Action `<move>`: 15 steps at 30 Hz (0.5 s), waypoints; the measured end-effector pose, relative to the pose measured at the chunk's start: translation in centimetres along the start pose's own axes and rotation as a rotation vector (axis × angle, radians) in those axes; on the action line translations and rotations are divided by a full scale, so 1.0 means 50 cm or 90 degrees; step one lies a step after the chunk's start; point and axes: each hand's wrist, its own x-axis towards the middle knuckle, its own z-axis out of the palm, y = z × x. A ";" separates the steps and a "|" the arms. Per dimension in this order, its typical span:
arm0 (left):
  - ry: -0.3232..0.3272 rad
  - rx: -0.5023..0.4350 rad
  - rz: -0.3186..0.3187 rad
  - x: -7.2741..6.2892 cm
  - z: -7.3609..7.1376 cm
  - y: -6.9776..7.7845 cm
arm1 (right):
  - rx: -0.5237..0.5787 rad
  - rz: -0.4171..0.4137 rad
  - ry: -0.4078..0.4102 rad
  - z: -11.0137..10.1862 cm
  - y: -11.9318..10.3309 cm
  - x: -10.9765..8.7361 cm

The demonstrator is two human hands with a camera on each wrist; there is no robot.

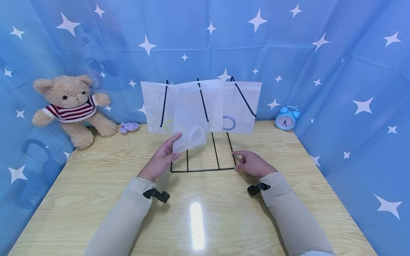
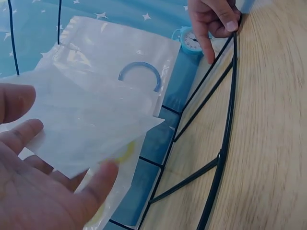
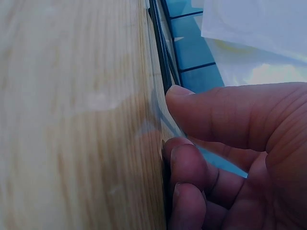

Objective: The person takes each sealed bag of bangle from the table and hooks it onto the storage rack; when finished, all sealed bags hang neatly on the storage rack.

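Note:
Three frosted plastic bags hang from the black hooks of a wire rack (image 1: 201, 170). A yellow ring (image 1: 168, 126) shows through the left bag (image 1: 153, 103), and a blue ring (image 1: 229, 123) through the right bag (image 1: 245, 99). In front of both hangs the middle bag (image 1: 192, 106), tilted, with a whitish ring (image 1: 196, 134) low inside. My left hand (image 1: 160, 160) touches this bag's lower left edge, fingers spread and fairly straight. At the rack's front right corner, my right hand (image 1: 254, 163) holds the wire base between thumb and curled fingers.
A teddy bear (image 1: 72, 110) in a striped sweater sits at the back left, beside a small purple toy (image 1: 129, 127). The blue alarm clock (image 1: 286, 119) stands at the back right. Behind the wooden table (image 1: 96, 199) hangs a blue star-patterned curtain (image 1: 179, 32).

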 end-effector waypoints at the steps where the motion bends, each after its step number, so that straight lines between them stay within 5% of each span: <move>1: 0.003 0.015 -0.001 0.000 -0.001 -0.002 | 0.002 0.002 0.000 0.000 -0.001 0.000; 15: 0.059 0.113 -0.025 -0.006 -0.030 -0.019 | 0.018 0.022 0.003 0.006 0.011 0.004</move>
